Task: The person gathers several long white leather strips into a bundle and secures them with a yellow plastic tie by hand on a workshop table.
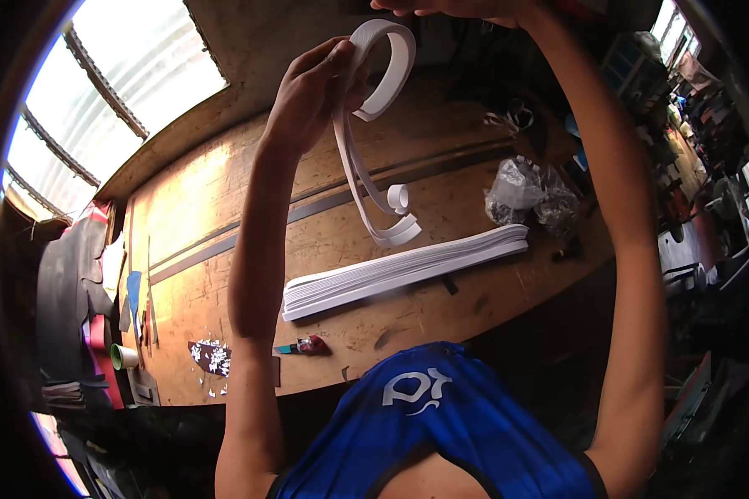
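Observation:
My left hand [312, 96] is raised over the far part of the wooden table, its fingers closed round a looped white strip [393, 71]. The strip arches above the hand, and its loose ends hang down with curled tips. My right hand [466, 8] is at the top edge of the view, partly cut off; its fingers look stretched out, with nothing seen in them. Below the hanging ends, a long bundle of white strips [404, 268] lies across the table.
On the wooden table [200, 308] are a crumpled clear plastic bag [528, 193], a red and teal cutter [308, 345], white scraps on a dark piece [210, 358] and long dark strips [225, 243]. A green-rimmed cup [125, 357] stands at the left edge.

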Tool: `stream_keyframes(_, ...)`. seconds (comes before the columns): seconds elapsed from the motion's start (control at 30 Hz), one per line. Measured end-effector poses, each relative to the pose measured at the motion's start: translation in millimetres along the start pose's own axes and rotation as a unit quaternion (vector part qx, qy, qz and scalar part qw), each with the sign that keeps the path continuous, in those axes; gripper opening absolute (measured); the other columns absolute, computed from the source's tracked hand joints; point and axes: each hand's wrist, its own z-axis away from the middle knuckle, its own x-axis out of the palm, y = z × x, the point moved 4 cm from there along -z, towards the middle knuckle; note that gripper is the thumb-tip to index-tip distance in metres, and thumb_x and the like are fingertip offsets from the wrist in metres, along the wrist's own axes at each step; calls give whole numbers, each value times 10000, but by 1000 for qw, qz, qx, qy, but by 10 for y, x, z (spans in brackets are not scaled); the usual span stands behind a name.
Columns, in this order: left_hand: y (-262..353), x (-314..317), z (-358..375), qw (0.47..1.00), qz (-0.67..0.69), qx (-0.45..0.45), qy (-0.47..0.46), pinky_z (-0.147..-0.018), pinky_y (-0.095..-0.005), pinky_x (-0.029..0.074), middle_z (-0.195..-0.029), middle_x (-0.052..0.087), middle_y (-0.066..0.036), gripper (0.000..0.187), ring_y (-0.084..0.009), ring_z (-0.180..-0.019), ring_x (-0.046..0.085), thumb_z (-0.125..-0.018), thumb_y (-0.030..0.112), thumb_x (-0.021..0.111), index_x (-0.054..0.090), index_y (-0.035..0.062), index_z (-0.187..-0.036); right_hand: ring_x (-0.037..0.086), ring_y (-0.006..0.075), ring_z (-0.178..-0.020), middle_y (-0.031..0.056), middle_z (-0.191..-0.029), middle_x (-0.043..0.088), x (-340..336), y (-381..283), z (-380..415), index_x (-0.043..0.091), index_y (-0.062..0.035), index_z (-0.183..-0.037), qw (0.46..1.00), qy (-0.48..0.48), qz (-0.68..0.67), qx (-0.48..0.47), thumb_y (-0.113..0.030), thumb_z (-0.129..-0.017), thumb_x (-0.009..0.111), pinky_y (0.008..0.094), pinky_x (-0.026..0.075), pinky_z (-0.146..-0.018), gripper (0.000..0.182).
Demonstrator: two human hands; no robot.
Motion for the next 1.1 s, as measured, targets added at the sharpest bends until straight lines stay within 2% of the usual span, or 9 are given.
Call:
stream_keyframes(0.03,17,-37,18,1000,-2,0,1,-555,-248,396,-772,540,-37,276,-96,-627,472,-1013,255,467,575,2,-997,613,271,-1048,228,-1174,613,56,-47,-11,456,56,-1332,993,-17,8,-116,-581,-844,625,384,486,-931,819)
stream_keyframes(0.23,99,-98,138,998,-38,-10,-46,-552,-249,395,-784,539,-41,290,-103,-623,482,-1019,262,450,574,6,-962,601,248,-1082,227,-1218,597,360,-188,-58,428,67,-1354,983,-124,-81,-109,-388,-741,818,334,456,-962,858)
stream_keyframes(0.4,141,-233,198,999,-15,-3,-48,-599,-264,423,-804,551,-30,304,-114,-655,502,-1020,277,446,580,6,-991,601,216,-851,144,-959,623,527,-333,-49,495,107,-1248,984,-156,-86,-25,-245,-842,728,351,502,-806,586)
stream_keyframes(0.53,171,-344,131,997,-60,37,-13,-668,-277,467,-847,598,-27,294,-127,-723,562,-1005,279,488,611,12,-1013,511,59,-662,9,-815,611,648,-227,-168,597,7,-1162,982,16,-177,-65,-351,-904,648,203,425,-600,444)
stream_keyframes(0.7,502,-196,337,798,-465,248,293,-861,-315,494,-1102,672,-55,247,-155,-989,636,-955,241,583,660,81,-1126,501,55,-670,-3,-821,566,635,-6,-323,584,18,-1195,897,93,-428,67,-278,-984,527,202,444,-621,369)
stream_keyframes(0.83,518,426,345,583,-698,341,239,-859,-363,496,-1026,672,-110,267,-268,-912,651,-880,233,667,632,102,-1110,488,70,-606,-3,-696,528,570,62,-424,608,-2,-973,846,164,-502,73,-311,-954,593,271,457,-576,310)
stream_keyframes(0.9,361,326,179,602,-702,306,225,-831,-370,503,-1033,661,-116,266,-275,-905,648,-877,237,666,623,105,-1105,565,235,-764,133,-856,581,571,325,-624,562,104,-1036,785,102,-611,22,-108,-898,588,376,509,-746,253)
stream_keyframes(0.93,290,259,56,622,-703,275,208,-803,-377,510,-1040,649,-122,266,-282,-899,645,-875,241,665,614,108,-1100,569,262,-775,154,-839,577,565,206,-513,562,56,-849,733,187,-651,65,-7,-875,485,406,516,-747,103)
stream_keyframes(1.1,332,112,-234,636,-684,341,109,-636,-336,499,-787,596,-78,193,-209,-794,631,-921,227,598,612,40,-966,579,251,-797,148,-847,589,391,279,-243,592,45,-843,770,239,-591,22,10,-840,510,370,511,-723,89)
